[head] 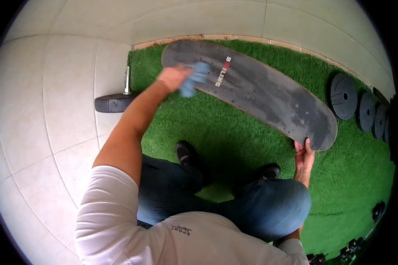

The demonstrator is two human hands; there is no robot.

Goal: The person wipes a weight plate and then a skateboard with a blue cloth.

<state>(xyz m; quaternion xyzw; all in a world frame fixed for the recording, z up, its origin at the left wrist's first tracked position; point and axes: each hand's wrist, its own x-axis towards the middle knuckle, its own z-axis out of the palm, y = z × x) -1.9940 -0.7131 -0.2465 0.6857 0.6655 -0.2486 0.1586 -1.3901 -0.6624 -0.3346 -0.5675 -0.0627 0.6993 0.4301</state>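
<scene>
A skateboard (262, 92) with a worn black grip-tape top lies aslant before me, over green artificial turf. White lettering with a red dot crosses its deck, and paler, dusty-looking patches mark the surface. Blurred by motion, my left hand (175, 76) holds a light-blue cloth (196, 77) at the deck's near edge, towards its left end. My right hand (304, 155) grips the near edge by the right end, thumb on top and fingers partly hidden by the board. Wheels and underside are out of sight.
Several black weight plates (343, 96) stand along the wall at right. On the left, a black block-like weight with a metal bar (114, 102) rests where pale tiles (69, 99) meet the turf (172, 122). Small dumbbells (352, 245) sit at lower right. My shoes (184, 153) are below the board.
</scene>
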